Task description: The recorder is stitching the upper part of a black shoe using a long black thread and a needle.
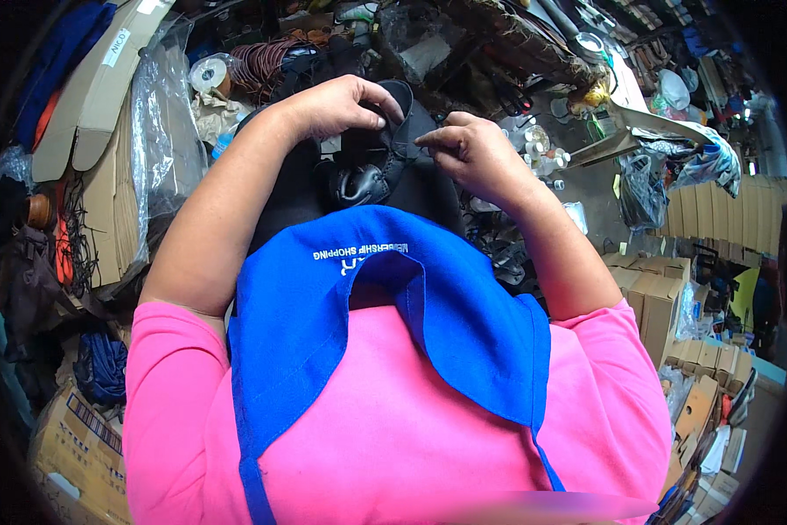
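Note:
A black leather shoe (400,144) lies over my lap, just beyond the top of my blue apron (297,289). My left hand (351,107) curves over the shoe's far left side, its fingers closed on the upper near the opening. The tips of those fingers are partly hidden inside the edge. To the right of the shoe is my right hand (477,156), with thumb and fingers drawn together in a pinch close to the shoe's side. Whatever sits in that pinch is too small to make out. Dark cloth (280,188) covers my legs under the shoe.
A spool (210,76) and a coil of brown cord (271,66) lie beyond my left arm. Flattened cardboard (109,210) and clear plastic (161,131) stand at left. Small bottles (542,150) crowd the right, with stacked cardboard boxes (652,297) nearer me.

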`<state>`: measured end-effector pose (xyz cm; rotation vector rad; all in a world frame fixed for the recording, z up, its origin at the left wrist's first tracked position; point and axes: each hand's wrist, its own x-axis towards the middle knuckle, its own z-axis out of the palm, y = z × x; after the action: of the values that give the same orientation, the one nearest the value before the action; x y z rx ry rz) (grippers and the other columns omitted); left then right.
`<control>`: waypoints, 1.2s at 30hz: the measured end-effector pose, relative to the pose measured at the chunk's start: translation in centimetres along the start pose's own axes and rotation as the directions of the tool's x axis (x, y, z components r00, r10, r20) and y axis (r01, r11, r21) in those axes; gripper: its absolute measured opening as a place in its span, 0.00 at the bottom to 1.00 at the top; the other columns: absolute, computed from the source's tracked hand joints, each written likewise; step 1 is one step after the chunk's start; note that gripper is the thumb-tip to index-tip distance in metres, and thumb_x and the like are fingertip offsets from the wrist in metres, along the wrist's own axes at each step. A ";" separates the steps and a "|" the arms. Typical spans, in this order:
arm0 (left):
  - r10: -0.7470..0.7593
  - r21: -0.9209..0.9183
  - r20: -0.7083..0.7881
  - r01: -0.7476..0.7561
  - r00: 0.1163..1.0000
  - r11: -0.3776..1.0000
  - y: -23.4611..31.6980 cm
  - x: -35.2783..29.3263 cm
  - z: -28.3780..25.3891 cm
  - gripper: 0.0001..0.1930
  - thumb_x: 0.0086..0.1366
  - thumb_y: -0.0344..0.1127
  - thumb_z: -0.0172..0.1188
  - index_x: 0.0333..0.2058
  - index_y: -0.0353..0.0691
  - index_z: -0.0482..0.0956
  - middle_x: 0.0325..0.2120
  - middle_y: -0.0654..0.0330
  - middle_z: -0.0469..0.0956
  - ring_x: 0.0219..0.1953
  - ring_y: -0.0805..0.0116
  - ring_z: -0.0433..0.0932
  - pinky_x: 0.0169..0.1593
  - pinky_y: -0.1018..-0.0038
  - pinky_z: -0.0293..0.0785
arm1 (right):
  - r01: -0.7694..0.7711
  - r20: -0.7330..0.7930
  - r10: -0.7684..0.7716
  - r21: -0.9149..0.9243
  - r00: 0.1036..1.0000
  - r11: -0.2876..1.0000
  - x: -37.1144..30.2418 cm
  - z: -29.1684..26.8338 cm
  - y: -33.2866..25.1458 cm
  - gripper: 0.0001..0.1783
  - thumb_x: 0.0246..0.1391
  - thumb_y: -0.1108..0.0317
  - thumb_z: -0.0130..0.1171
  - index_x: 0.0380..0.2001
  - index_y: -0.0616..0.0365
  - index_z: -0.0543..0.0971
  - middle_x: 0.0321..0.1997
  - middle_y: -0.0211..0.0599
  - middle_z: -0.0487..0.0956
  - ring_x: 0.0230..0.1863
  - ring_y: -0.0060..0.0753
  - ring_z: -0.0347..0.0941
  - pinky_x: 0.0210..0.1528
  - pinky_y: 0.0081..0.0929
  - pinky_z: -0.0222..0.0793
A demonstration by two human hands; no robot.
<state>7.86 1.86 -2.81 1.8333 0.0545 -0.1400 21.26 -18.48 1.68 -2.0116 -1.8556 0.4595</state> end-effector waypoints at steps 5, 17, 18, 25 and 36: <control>-0.031 0.045 0.028 0.030 0.999 0.999 0.7 -0.4 -0.2 0.16 0.54 0.28 0.56 0.43 0.39 0.80 0.39 0.59 0.76 0.45 0.69 0.73 0.53 0.74 0.66 | -0.042 0.031 0.043 -0.051 0.999 0.998 0.2 -0.2 -0.8 0.14 0.44 0.74 0.58 0.38 0.54 0.82 0.31 0.42 0.75 0.33 0.42 0.74 0.36 0.32 0.71; 0.027 0.279 -0.069 -0.006 0.997 0.960 0.2 -0.3 0.6 0.18 0.52 0.30 0.63 0.44 0.42 0.78 0.39 0.58 0.73 0.48 0.64 0.71 0.55 0.72 0.64 | -0.004 0.139 -0.024 0.203 0.990 0.979 2.0 0.0 1.7 0.12 0.48 0.73 0.59 0.38 0.51 0.82 0.31 0.34 0.72 0.33 0.30 0.72 0.37 0.26 0.69; 0.053 0.320 -0.058 -0.031 0.997 0.947 0.3 -0.3 0.6 0.19 0.51 0.30 0.64 0.44 0.42 0.77 0.40 0.58 0.72 0.48 0.63 0.70 0.56 0.72 0.64 | -0.002 0.141 -0.027 0.204 0.990 0.979 2.1 0.1 2.0 0.12 0.48 0.73 0.59 0.38 0.51 0.82 0.31 0.34 0.72 0.33 0.30 0.72 0.37 0.26 0.69; 0.056 0.298 -0.057 -0.036 0.997 0.954 -0.1 0.2 0.5 0.21 0.49 0.29 0.65 0.44 0.43 0.77 0.40 0.58 0.73 0.48 0.63 0.71 0.56 0.71 0.64 | -0.094 0.291 -0.036 0.419 0.956 0.903 3.1 0.5 4.5 0.12 0.52 0.70 0.58 0.40 0.48 0.82 0.35 0.33 0.74 0.43 0.28 0.69 0.50 0.24 0.64; 0.106 0.296 -0.097 -0.072 0.990 0.953 -0.5 0.3 1.1 0.20 0.47 0.26 0.65 0.43 0.44 0.78 0.38 0.58 0.73 0.47 0.63 0.71 0.54 0.71 0.66 | -0.202 0.394 -0.028 0.528 0.918 0.825 3.6 1.4 6.6 0.13 0.52 0.72 0.58 0.42 0.52 0.81 0.39 0.30 0.76 0.45 0.24 0.69 0.52 0.23 0.62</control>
<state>8.04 0.88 -3.61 2.1342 0.0307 0.0210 26.69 -15.31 -2.60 -1.6719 -1.5577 1.3475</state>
